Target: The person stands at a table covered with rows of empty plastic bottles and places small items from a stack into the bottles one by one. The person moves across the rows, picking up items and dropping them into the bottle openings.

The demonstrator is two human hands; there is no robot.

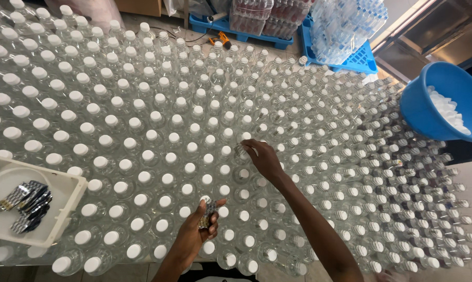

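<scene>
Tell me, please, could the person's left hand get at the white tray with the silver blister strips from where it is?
Probably yes: the left hand holds strips, but only low capped bottles lie between it and the white tray, whose top is open.

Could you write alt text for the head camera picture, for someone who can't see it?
Seen from above, a person's right hand reaches over a table packed with clear plastic bottles, many white-capped, while the left hand holds small silvery packets. A white tray of more packets sits left, a blue tub of caps right.
</scene>
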